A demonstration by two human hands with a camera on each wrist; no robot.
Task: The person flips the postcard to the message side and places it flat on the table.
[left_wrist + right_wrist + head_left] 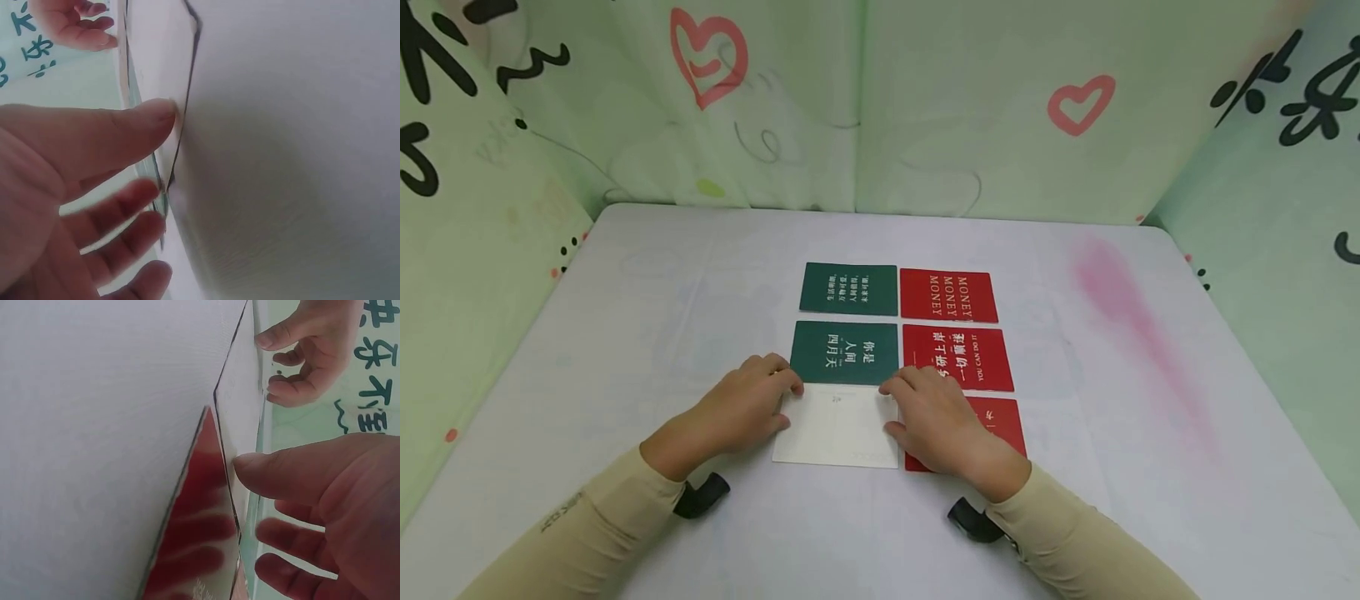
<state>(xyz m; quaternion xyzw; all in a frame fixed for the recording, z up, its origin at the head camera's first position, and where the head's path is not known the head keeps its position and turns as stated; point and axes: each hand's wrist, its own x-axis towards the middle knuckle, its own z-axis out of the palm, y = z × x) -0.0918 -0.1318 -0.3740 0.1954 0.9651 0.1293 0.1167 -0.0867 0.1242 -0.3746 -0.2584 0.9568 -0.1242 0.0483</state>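
A white card (836, 433) with small faint print lies flat on the table, below two green cards (844, 353) in the same column. At its left edge, my left hand (739, 406) rests with relaxed fingers, the thumb touching the card's side and the fingertips near its upper left corner. My right hand (942, 421) touches the right edge with its thumb, fingertips by the upper right corner. That hand partly covers the lower two red cards (958, 357) beside the white one. In the left wrist view, the thumb (150, 119) sits on the card's margin.
An upper red card (949, 295) completes the right column. The table (625, 333) has a white cover with a pink stain (1138, 333) on the right. Green curtains (925, 108) with hearts and black writing stand around the back and sides.
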